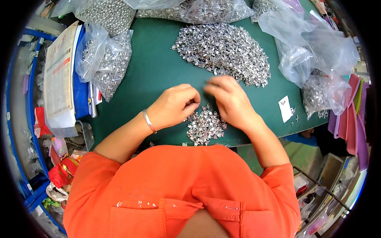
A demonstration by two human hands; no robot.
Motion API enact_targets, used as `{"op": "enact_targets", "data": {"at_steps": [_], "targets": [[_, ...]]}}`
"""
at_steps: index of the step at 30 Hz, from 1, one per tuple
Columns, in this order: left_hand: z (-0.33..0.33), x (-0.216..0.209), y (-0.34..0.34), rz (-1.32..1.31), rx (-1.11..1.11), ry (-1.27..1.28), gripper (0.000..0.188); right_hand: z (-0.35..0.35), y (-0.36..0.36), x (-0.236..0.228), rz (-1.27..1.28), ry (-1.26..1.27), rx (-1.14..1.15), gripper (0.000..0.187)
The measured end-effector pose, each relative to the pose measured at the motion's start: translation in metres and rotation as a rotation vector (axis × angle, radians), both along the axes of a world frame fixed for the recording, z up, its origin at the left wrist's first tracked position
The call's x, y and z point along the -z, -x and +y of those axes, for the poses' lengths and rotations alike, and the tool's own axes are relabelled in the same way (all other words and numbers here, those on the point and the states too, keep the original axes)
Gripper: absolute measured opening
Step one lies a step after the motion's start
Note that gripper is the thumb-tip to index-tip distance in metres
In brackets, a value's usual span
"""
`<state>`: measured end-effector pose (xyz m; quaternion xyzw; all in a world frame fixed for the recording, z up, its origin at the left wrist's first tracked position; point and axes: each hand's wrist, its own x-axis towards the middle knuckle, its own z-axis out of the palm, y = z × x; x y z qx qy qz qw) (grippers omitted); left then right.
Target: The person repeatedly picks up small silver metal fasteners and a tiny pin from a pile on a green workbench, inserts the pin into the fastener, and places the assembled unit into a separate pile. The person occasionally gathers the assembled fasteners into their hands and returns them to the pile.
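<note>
Small metal pieces, near heap (pixel 204 126): a low silver pile at lower centre of the frame, on the green table (pixel 158 67) just in front of my orange shirt, lying between my two hands.
My left hand (pixel 172 106): centre of the frame, left of the heap, fingers curled in and tips pinched narrow; I cannot tell whether a piece sits between them. A silver bangle (pixel 149 121) is on the wrist.
My right hand (pixel 230 99): just right of the left one, palm down, fingers bent and close together, its heel touching the heap's right edge; whether it holds a piece is hidden.
Large heap (pixel 224 51): upper centre, a far wider spread of the same shiny pieces, its near edge just beyond my fingertips.
White slip (pixel 285 108): right of my right hand, flat on the table, a few loose pieces beside it.
Clear bags (pixel 313 47): upper right, crumpled, some holding pieces.
Filled bag (pixel 107 63): upper left, packed with pieces.
Newspaper (pixel 59 75): left edge, folded over a blue crate.
</note>
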<state>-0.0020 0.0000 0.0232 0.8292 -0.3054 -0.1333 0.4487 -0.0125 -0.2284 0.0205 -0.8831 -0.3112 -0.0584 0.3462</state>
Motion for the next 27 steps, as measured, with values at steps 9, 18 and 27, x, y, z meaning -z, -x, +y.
{"op": "enact_targets", "data": {"at_steps": [9,18,27], "targets": [[0.013,-0.006,-0.011,-0.127,0.026,-0.023,0.006,-0.009,-0.009,0.01,-0.081,0.014,0.165,0.041],[-0.012,0.006,-0.029,-0.211,-0.111,0.028,0.016,-0.029,0.015,0.005,-0.09,-0.13,0.396,0.022],[-0.013,0.013,-0.024,-0.163,-0.162,-0.022,0.009,0.005,0.014,0.019,-0.095,0.056,0.352,0.014]]}}
